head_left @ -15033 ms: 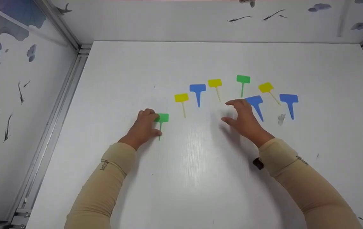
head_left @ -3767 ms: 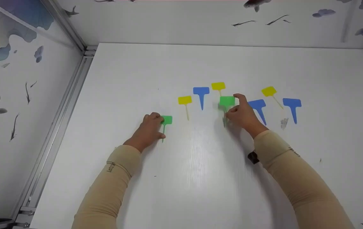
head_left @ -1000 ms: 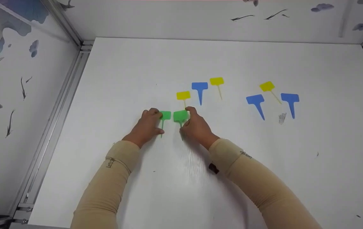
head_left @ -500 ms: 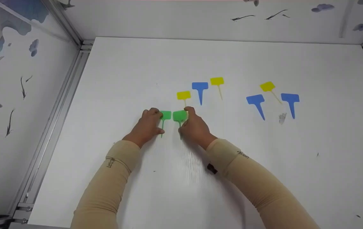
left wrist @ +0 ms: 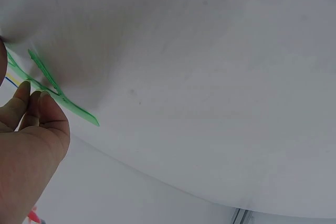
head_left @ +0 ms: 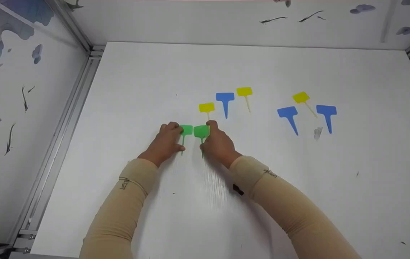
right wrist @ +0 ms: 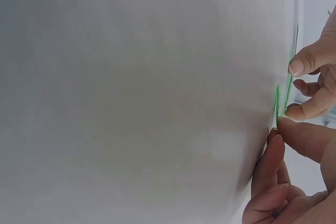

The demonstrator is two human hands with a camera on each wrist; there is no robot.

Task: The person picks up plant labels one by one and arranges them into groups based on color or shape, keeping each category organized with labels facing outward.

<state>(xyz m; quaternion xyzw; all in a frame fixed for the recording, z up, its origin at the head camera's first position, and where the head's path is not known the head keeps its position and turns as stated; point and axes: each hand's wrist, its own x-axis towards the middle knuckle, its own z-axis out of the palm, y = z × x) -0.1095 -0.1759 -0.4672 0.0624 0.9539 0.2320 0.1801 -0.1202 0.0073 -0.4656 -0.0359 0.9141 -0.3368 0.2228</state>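
Two flat green T-shaped plant labels (head_left: pixel 187 130), thin stems, rectangular heads, were side by side mid-table (head_left: pixel 190 212), left hand (head_left: pixel 163 142) gripping the 9 o'clock one, right hand (head_left: pixel 220 144) pinching the 3 o'clock one, three yellow labels (head_left: pixel 244 91) and three blue labels (head_left: pixel 225 96) toward 1–3 o'clock.

The person's left arm (head_left: pixel 115 212) and right arm (head_left: pixel 298 212) slant forward and inward. The left hand (head_left: pixel 162 144) has bent fingers, its thumb set apart; nearby, the right hand (head_left: pixel 221 144) pinches, fingers partly curled.
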